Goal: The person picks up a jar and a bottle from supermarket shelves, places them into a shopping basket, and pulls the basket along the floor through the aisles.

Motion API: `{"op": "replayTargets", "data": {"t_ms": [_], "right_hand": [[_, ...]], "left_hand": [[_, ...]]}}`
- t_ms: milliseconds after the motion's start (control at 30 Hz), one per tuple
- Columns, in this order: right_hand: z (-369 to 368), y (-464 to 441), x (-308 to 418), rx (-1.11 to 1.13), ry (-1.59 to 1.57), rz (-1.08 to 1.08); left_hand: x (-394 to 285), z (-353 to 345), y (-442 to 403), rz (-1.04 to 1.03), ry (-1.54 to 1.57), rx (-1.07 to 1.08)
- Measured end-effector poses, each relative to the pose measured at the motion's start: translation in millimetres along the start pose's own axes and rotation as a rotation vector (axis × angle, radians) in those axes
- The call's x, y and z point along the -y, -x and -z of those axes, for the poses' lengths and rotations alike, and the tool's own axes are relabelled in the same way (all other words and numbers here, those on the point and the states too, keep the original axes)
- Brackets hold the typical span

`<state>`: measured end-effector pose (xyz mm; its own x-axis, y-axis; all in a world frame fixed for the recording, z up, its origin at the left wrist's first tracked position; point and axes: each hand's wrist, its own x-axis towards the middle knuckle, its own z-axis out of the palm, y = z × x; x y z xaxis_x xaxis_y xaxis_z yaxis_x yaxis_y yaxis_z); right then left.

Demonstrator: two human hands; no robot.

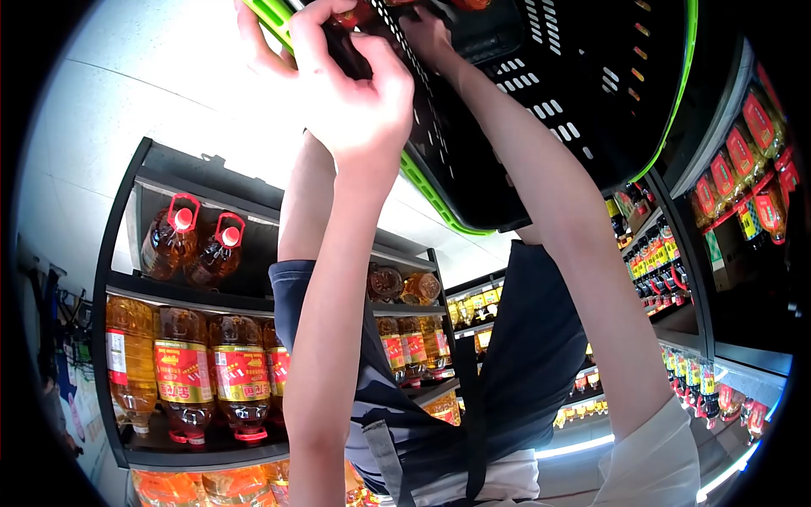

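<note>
At the top of the head view is a black shopping basket with a bright green rim and slotted walls. My left hand is curled over its near-left edge, the fingers bent around the black wall beside the green rim. Glare washes out part of this hand. My right hand reaches down inside the basket; its fingertips are dark and partly hidden. Red packaged items lie close to both hands, cut off by the frame's upper edge.
The scene appears upside down. A dark shelf rack at left holds large oil bottles with red labels. More bottles line shelves at right. My dark shorts and legs stand between. A bright floor shows upper left.
</note>
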<state>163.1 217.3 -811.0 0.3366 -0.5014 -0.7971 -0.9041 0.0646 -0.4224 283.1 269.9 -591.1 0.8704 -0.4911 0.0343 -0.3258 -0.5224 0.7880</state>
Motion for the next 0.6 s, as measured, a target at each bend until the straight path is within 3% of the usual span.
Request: {"op": "replayTargets", "data": {"t_ms": [233, 300, 600], "right_hand": [[35, 76, -31, 0.294, 0.345, -0.050], [50, 99, -29, 0.253, 0.371, -0.154], [117, 168, 23, 0.199, 0.312, -0.150]], "left_hand": [[9, 2, 6, 0.026, 0.021, -0.009], [6, 2, 5, -0.001, -0.011, -0.021], [-25, 9, -6, 0.156, 0.012, 0.055]]}}
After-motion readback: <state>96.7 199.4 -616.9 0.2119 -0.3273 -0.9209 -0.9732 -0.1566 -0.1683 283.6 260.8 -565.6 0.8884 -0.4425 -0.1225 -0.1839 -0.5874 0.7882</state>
